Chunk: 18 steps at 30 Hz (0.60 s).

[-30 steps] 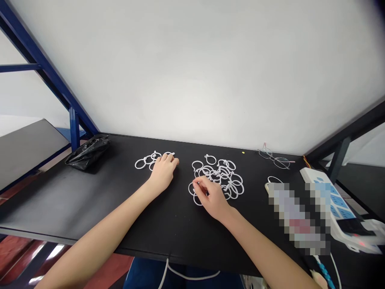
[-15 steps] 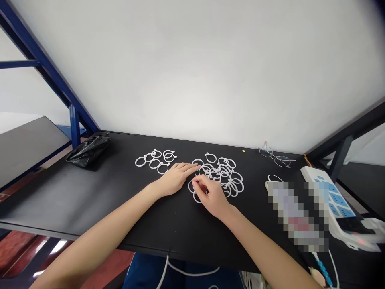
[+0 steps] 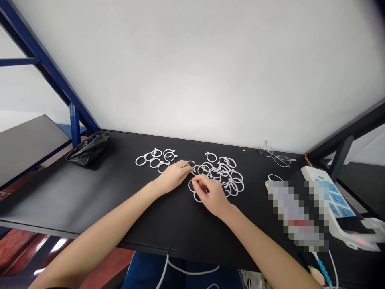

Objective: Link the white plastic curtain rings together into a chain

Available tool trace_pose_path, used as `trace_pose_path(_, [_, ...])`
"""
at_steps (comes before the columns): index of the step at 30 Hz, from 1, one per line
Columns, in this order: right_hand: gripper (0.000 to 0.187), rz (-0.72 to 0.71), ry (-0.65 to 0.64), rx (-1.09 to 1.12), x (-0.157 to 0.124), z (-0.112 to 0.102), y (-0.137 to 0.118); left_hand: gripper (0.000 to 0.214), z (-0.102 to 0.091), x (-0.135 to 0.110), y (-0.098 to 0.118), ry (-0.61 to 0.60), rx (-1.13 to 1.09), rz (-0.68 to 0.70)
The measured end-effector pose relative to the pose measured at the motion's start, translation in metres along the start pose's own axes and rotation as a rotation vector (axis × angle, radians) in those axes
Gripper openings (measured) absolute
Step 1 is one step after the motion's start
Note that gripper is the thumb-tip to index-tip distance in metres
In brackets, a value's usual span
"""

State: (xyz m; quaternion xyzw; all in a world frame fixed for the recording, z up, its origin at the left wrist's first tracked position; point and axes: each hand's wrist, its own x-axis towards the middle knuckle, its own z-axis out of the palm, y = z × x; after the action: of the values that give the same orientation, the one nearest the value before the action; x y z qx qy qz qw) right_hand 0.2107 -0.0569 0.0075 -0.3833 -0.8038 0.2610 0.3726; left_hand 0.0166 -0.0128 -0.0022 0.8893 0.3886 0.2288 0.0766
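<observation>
White curtain rings, each with a small eyelet, lie in a loose pile (image 3: 224,172) on the black tabletop (image 3: 126,192). At the pile's left edge, my left hand (image 3: 173,176) has its bent fingers closed on one curtain ring (image 3: 193,162). My right hand (image 3: 214,196) is just in front of the pile, thumb and forefinger pinched at the edge of another curtain ring (image 3: 189,186); the palm hides part of this ring and of one beside it. Left of my left hand, a smaller group of several rings (image 3: 155,162) is spread out.
A crumpled black plastic bag (image 3: 90,149) lies at the far left. To the right are eyeglasses (image 3: 282,161), a blurred-out device (image 3: 294,214) with a cable, and a white power strip (image 3: 333,200). A white wall (image 3: 192,72) rises behind the table.
My left fingers have curled from stretched out to closed, drawing one curtain ring slightly left, away from the pile. My right hand has stayed in place.
</observation>
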Motion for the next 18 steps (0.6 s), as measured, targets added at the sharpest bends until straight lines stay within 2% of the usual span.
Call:
trace_pose_path(4, [0.016, -0.004, 0.003, 0.009, 0.0001, -0.0001, 0.0001, 0.027, -0.0007, 0.0000, 0.0023, 0.017, 0.054, 0.038])
trace_pose_path(13, [0.016, 0.002, 0.004, 0.016, 0.0001, -0.0012, -0.0019, 0.029, -0.0016, -0.0008, 0.0045, 0.126, 0.055, -0.042])
trace_pose_path(18, [0.016, 0.001, 0.009, 0.011, 0.0001, -0.0012, -0.0017, 0.030, -0.0021, -0.0015, 0.0068, 0.159, 0.043, -0.022])
